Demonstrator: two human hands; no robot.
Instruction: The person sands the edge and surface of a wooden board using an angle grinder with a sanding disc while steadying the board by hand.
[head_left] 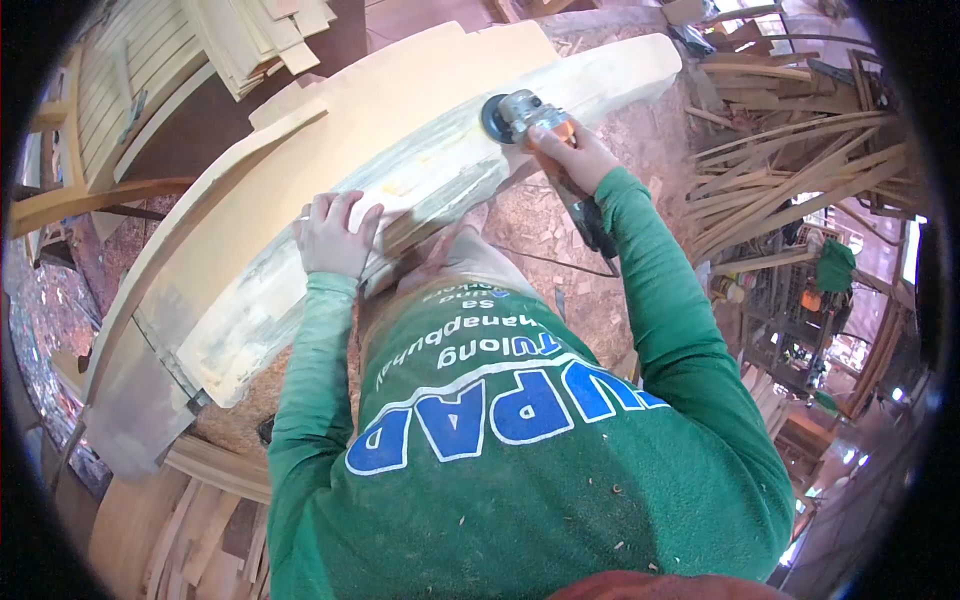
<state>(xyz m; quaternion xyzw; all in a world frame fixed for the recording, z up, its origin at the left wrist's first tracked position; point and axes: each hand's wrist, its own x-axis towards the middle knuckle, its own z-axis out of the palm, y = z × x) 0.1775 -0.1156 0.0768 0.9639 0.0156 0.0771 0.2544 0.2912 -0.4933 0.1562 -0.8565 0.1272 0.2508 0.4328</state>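
- Looking down past the chest of a person in a green long-sleeved shirt (pixel 600 480), whose white-edged blue letters appear upside down, with two bare hands reaching forward.
- The right hand (pixel 578 160) is wrapped around the body of a power grinder (pixel 522 107), thumb toward its silver head.
- The grinder is above the centre of the view, its dark round disc (pixel 494 119) over the face of a long wooden beam (pixel 440 172); whether the disc touches the wood is hard to tell.
- The left hand (pixel 340 233) is laid on the same beam, nearer its lower left end, with fingers spread and the palm down; it grips no tool.
- The beam curves from lower left to upper right, its surface streaked white and grey.
- Just beyond the beam lies a broad, pale panel (pixel 400 88), with a curved strip (pixel 200 215) of wood along its left part.
- A dark cord (pixel 560 264) runs near the grinder's handle, above a floor (pixel 645 130) littered with wood chips.
- To the right, well apart from the beam, long thin wood strips (pixel 800 180) lie in a loose heap, with a green cloth (pixel 835 267) below them.
- At the upper left, flat boards (pixel 250 40) are piled together.
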